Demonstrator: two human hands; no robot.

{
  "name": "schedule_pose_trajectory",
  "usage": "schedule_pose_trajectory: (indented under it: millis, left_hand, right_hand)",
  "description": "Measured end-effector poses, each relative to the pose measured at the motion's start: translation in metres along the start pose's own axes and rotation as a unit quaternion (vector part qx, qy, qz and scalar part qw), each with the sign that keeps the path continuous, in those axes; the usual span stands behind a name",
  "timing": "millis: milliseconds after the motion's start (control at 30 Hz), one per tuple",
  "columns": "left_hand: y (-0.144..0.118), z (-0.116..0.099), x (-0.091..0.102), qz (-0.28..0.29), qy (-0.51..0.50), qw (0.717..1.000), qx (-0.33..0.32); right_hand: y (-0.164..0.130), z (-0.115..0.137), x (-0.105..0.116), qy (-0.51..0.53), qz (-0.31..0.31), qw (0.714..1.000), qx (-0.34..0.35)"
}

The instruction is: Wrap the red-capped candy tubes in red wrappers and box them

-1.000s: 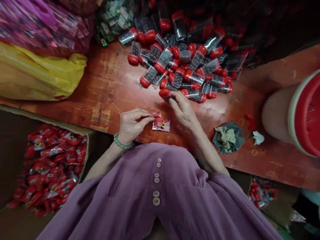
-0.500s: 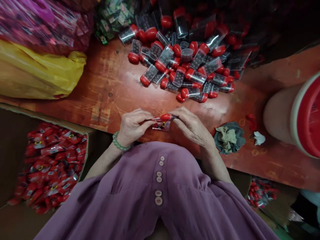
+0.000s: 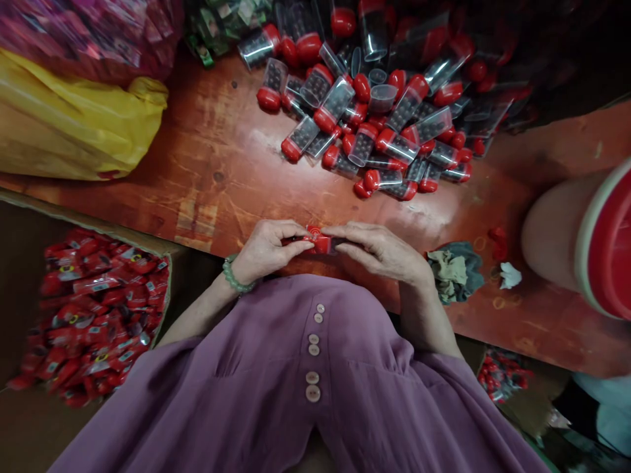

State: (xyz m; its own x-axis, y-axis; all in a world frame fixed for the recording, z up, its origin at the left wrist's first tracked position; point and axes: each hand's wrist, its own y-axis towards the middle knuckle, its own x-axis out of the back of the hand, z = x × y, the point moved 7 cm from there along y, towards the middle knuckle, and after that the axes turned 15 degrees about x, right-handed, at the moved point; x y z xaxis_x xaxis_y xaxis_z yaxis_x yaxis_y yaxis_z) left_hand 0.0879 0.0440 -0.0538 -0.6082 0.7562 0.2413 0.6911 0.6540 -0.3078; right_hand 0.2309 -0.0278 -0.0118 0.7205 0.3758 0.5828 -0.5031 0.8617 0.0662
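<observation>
My left hand, with a green bead bracelet on its wrist, pinches the left end of a small red printed wrapper at the table's near edge. Thumb and fingers of my right hand close on the dark, see-through end of a small capped tube, which appears to lie in the wrapper. Fingers cover much of both. Beyond my hands lies a heap of clear tubes with red caps and dark balls inside.
On the left, a carton holds many red wrapped pieces. A yellow bag lies behind it. Crumpled cloth, a white scrap and a red-lidded bucket are to the right. Another box holds red pieces below.
The red cap that showed between my hands is now covered by the red wrapper. My right hand has turned flatter over its end. The view has shifted slightly.
</observation>
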Motion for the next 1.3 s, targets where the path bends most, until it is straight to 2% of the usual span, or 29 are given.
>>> schedule_pose_trajectory:
  millis: [200, 400, 600, 733, 867, 967, 1100, 1200, 1300]
  left_hand:
    - [-0.001, 0.004, -0.009, 0.091, -0.059, 0.993, 0.049]
    - [0.000, 0.009, -0.016, 0.110, -0.106, 0.984, 0.097]
    - [0.003, 0.004, -0.026, 0.163, -0.108, 0.975, 0.109]
    - [0.008, 0.004, -0.022, 0.186, -0.143, 0.963, 0.134]
    - [0.012, 0.016, -0.003, 0.145, -0.282, 0.936, 0.152]
    - [0.010, 0.023, 0.002, 0.115, -0.386, 0.902, 0.158]
    - [0.005, 0.024, -0.010, 0.067, -0.404, 0.891, 0.194]
    - [0.006, 0.026, -0.017, -0.005, -0.403, 0.890, 0.214]
    - [0.010, 0.031, -0.018, -0.068, -0.396, 0.891, 0.214]
  right_hand:
    - [0.004, -0.001, -0.003, 0.006, 0.023, 1.000, -0.007]
    - [0.004, -0.001, -0.006, 0.026, 0.028, 0.999, -0.004]
    - [0.004, -0.002, -0.005, 0.059, 0.050, 0.997, 0.007]
    - [0.005, -0.004, -0.005, 0.087, 0.014, 0.996, 0.005]
    - [0.002, -0.016, -0.009, 0.132, -0.104, 0.984, -0.052]
    - [-0.002, -0.029, -0.017, 0.206, -0.197, 0.953, -0.102]
    - [0.001, -0.036, -0.025, 0.279, -0.266, 0.915, -0.117]
    - [0.005, -0.036, -0.028, 0.275, -0.293, 0.908, -0.121]
    - [0.007, -0.034, -0.030, 0.222, -0.330, 0.908, -0.128]
